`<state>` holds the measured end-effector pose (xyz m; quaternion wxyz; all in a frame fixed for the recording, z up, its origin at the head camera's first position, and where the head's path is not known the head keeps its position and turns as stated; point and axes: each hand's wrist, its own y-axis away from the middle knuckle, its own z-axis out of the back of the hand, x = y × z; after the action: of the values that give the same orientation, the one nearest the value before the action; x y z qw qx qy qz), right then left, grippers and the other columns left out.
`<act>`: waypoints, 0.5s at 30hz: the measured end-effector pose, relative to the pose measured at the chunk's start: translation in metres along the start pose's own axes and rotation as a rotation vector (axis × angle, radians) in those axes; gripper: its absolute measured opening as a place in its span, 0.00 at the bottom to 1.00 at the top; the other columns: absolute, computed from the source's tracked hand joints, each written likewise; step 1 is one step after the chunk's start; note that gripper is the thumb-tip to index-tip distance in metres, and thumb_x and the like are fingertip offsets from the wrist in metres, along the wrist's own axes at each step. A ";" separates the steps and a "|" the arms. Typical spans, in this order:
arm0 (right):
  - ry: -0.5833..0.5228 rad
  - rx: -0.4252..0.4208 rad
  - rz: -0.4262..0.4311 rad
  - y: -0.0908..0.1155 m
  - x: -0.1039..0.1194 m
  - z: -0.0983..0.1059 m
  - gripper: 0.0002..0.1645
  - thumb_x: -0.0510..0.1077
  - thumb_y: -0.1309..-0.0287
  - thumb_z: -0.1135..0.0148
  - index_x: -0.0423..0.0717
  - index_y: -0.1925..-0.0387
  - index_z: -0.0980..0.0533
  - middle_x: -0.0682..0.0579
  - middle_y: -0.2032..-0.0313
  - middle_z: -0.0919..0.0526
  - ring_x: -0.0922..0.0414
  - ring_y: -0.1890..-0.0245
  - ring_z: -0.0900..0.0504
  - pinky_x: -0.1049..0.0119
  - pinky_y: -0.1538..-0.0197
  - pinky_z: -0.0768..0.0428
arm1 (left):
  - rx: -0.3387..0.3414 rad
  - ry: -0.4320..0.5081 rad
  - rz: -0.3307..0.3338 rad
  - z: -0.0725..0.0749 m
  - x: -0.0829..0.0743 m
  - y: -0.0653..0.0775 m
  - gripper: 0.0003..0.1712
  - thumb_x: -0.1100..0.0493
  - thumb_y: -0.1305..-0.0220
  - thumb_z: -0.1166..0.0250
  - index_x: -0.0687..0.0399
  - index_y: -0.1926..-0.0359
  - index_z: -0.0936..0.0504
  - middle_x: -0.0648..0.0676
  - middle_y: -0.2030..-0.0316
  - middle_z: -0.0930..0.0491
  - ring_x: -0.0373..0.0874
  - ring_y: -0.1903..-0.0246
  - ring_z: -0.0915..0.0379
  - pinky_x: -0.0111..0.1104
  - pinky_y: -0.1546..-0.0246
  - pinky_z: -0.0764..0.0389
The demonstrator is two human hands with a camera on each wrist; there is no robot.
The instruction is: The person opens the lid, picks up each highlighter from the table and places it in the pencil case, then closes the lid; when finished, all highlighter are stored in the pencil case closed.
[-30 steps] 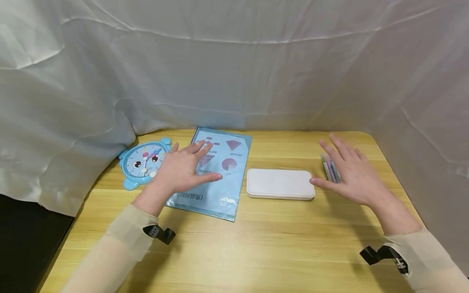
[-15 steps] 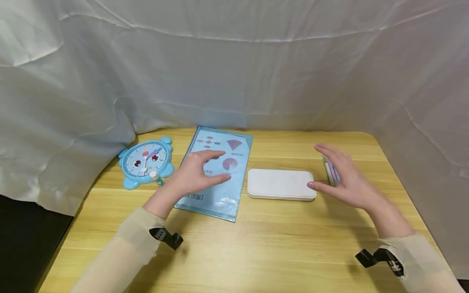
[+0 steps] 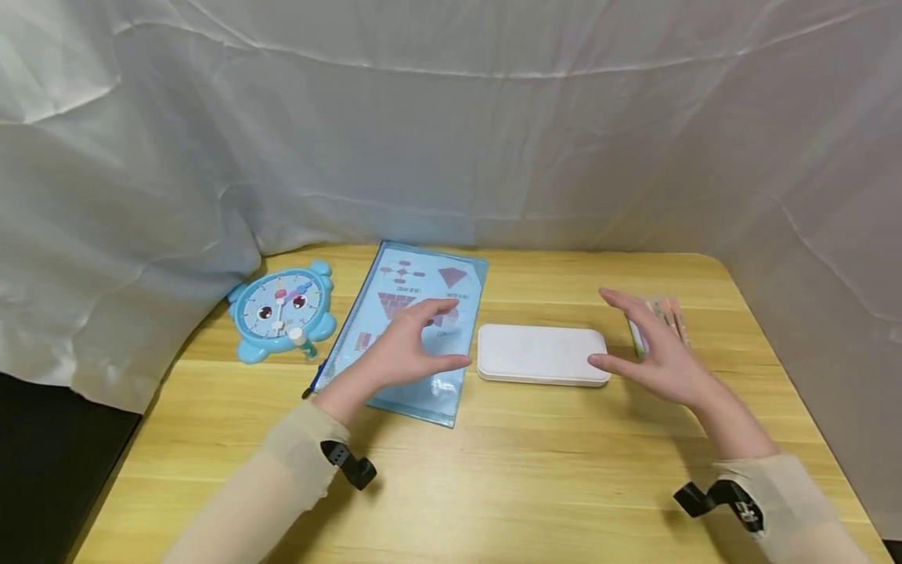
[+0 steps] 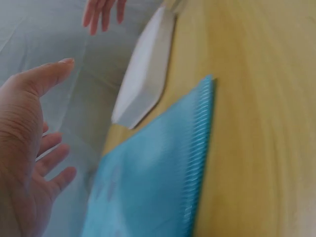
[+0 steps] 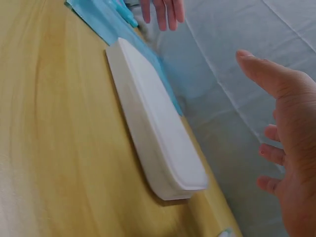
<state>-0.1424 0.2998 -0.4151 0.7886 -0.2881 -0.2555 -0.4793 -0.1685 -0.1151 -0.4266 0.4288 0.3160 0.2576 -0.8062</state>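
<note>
A white pencil case [image 3: 543, 354] with rounded corners lies flat on the table, its lid shut. My left hand [image 3: 403, 348] hovers over a blue zip document pouch [image 3: 416, 399] left of the case, thumb and fingers spread apart with nothing between them. At the case's right end hangs my right hand [image 3: 658, 360], thumb overlapping the corner in the head view and fingers parted. In the right wrist view the case [image 5: 158, 123] stands clear of the right thumb. Partly hidden behind that hand are several pastel pens [image 3: 672, 313].
A blue toy clock [image 3: 282, 309] with a cartoon face lies at the left, a small white-capped tube [image 3: 303, 343] beside it. Grey-white cloth [image 3: 451, 141] hangs around the back and sides of the wooden table [image 3: 493, 486].
My left hand has moved right, from near the clock across the pouch toward the case. My right hand has shifted slightly left, uncovering more of the pens. Both hands have turned more sideways.
</note>
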 end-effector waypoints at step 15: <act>-0.038 0.083 -0.037 0.001 -0.018 -0.035 0.63 0.49 0.45 0.16 0.54 0.16 0.44 0.44 0.19 0.43 0.37 0.20 0.49 0.26 0.28 0.48 | 0.094 -0.080 0.055 -0.047 0.011 -0.013 0.63 0.34 0.46 0.19 0.54 0.18 0.38 0.56 0.21 0.37 0.55 0.21 0.46 0.50 0.24 0.42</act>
<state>-0.1445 0.2866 -0.4527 0.7860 -0.2595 -0.2953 -0.4772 -0.1710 -0.0825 -0.4641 0.4455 0.3103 0.1934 -0.8172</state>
